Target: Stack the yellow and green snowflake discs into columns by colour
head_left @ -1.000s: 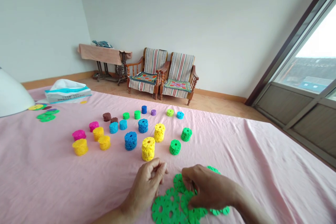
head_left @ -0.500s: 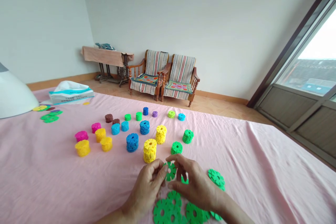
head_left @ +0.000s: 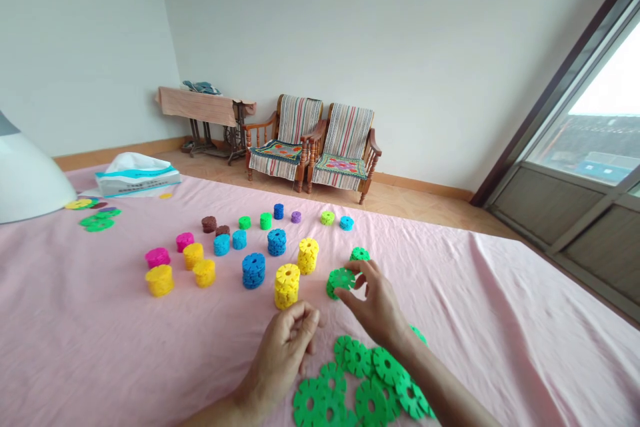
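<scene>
Right grip [head_left: 375, 303] pinching a short green stack of flower-shaped plastic discs [head_left: 341, 282], 12 o'clock from the loose green discs [head_left: 370, 373], left grip [head_left: 280, 360] pressed together, nothing showing in it, below a yellow stack [head_left: 287, 285], same colours kept together.

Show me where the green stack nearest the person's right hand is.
In the head view, the green stack sits on the pink sheet under the fingers of the right hand, just right of the tall yellow stack.
</scene>
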### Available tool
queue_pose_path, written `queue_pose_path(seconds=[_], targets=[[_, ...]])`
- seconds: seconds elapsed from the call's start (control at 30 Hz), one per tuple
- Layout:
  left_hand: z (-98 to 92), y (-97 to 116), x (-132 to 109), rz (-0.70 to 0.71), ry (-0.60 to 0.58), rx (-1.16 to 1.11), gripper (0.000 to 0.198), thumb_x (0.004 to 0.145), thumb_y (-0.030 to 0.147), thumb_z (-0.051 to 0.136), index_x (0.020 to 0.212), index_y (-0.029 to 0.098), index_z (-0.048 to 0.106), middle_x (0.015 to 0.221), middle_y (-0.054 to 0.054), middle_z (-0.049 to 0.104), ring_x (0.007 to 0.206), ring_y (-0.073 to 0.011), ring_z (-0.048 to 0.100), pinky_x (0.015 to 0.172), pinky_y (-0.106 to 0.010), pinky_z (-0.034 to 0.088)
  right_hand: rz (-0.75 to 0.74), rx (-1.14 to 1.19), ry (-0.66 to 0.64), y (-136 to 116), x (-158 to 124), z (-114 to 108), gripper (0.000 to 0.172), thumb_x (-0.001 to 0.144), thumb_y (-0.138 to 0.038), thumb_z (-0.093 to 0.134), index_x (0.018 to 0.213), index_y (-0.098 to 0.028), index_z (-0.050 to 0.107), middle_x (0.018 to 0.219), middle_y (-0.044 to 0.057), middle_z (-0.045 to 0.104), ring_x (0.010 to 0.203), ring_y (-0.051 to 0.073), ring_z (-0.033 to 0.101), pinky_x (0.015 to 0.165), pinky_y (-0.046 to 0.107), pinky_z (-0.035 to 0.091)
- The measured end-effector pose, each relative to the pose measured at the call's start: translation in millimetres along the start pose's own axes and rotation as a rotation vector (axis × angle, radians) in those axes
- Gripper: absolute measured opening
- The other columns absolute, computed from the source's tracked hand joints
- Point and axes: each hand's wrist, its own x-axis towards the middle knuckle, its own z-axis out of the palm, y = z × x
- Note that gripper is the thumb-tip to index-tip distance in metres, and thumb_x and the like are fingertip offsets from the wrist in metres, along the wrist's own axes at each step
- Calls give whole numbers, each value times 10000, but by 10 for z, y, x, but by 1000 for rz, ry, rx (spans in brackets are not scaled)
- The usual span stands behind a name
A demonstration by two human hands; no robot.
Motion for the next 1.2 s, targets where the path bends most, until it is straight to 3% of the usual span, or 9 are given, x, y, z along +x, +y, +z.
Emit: queue_pose_path(seconds=[0.3, 0.57, 0.67, 0.73, 0.8, 0.87, 0.97, 1.1, 1.2], targets=[[6, 29, -14, 4, -23, -31, 517, 764, 669, 489, 749, 153, 532, 519, 66, 441, 360, -41, 370, 339, -138, 283, 32, -28, -4, 233, 112, 184, 255, 699, -253, 657, 933, -170, 600, 934, 60, 569, 836, 202, 567, 761, 358, 472], [3, 13, -7, 16, -26, -13, 510, 777, 658, 479, 750, 152, 533, 519, 66, 441, 353, -40, 364, 334, -138, 281, 37, -19, -17, 264, 109, 198, 289, 701, -265, 658, 966, -172, 589, 962, 61, 570, 836, 194, 570, 762, 353, 473], [2, 23, -3, 7, -29, -3, 520, 773, 668, 473, 754, 151, 526, 520, 67, 441, 356, -40, 367, 339, -138, 289, 29, -14, -17, 236, 83, 106, 297, 720, -278, 646, 992, -179, 577, 990, 59, 574, 831, 182, 571, 726, 325, 465], [3, 25, -1, 1, -24, 3, 515, 771, 664, 479, 755, 151, 525, 518, 67, 443, 358, -43, 373, 340, -139, 292, 30, -31, -76, 183, 36, -32, 155, 753, -268, 606, 880, -181, 586, 889, 35, 586, 754, 158, 564, 673, 295, 451], [5, 22, 2, -1, -22, 9, 503, 772, 653, 487, 754, 152, 528, 516, 65, 446, 357, -46, 378, 339, -140, 292, 30, -69, -228, 100, -42, -212, 54, 756, -235, 584, 749, -183, 569, 762, 7, 569, 677, 138, 542, 633, 272, 429], [6, 20, 5, 0, -23, 18, 492, 777, 642, 491, 753, 153, 533, 515, 63, 448, 355, -49, 381, 337, -143, 294, 21, -133, -414, 3, -143, -386, 114, 690, -202, 638, 780, -183, 571, 793, 8, 573, 719, 146, 540, 660, 273, 421], [6, 21, 5, 15, -27, 39, 482, 791, 628, 484, 756, 150, 536, 521, 60, 450, 362, -51, 392, 341, -143, 299, 27, -239, -572, -106, -284, -540, 268, 611, -162, 675, 860, -181, 576, 888, 26, 572, 809, 169, 526, 715, 289, 404], [10, 19, -4, 42, -45, 65, 467, 817, 610, 457, 757, 152, 523, 534, 59, 451, 366, -50, 391, 344, -144, 300, 24, -268, -625, -116, -362, -521, 250, 597, -136, 653, 826, -176, 563, 867, 20, 565, 810, 163, 504, 708, 276, 378], [16, 11, -11, 55, -70, 103, 426, 842, 572, 452, 734, 162, 495, 533, 61, 447, 377, -55, 400, 353, -147, 306, 42, -211, -586, -91, -343, -459, 152, 631, -102, 595, 753, -173, 540, 786, -6, 556, 749, 134, 494, 669, 252, 357]])
